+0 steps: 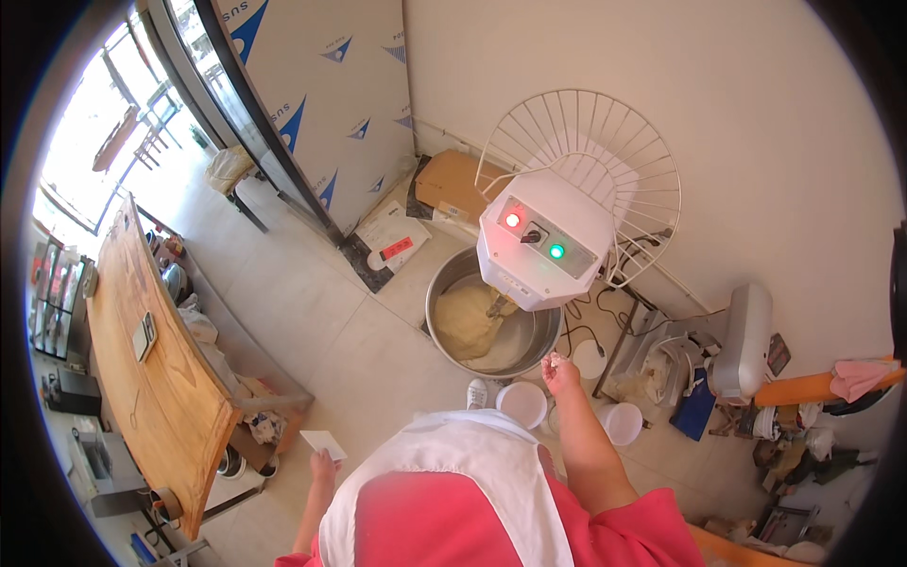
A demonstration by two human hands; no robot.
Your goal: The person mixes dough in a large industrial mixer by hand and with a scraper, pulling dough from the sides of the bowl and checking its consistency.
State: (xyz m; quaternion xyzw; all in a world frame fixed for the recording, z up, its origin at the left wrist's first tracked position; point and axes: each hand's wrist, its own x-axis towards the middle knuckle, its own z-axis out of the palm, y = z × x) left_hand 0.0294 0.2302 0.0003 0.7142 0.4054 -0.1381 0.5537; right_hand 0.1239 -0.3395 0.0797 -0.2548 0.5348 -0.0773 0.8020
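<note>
In front of me stands a large steel mixing bowl [436, 344] with a pale yellow mass of dough [465, 321] in it. The dough lies mostly on the bowl's left side, against the metal hook [498, 304]. Over the bowl's back right is the white head of a dough mixer [539, 269], its wire guard [578, 97] raised. Low on the left, my left hand [326, 464] grips a flat white dough scraper [323, 442]. My right hand [561, 375] is closed just by the bowl's near right rim; whitish bits show at its fingertips, too small to name.
White tubs [521, 404] stand on the floor close before me. A wooden worktable [156, 378] runs along the left. At right are a grey stand mixer [744, 342] and loose cables [605, 326]. Flattened cardboard [458, 184] lies behind the bowl.
</note>
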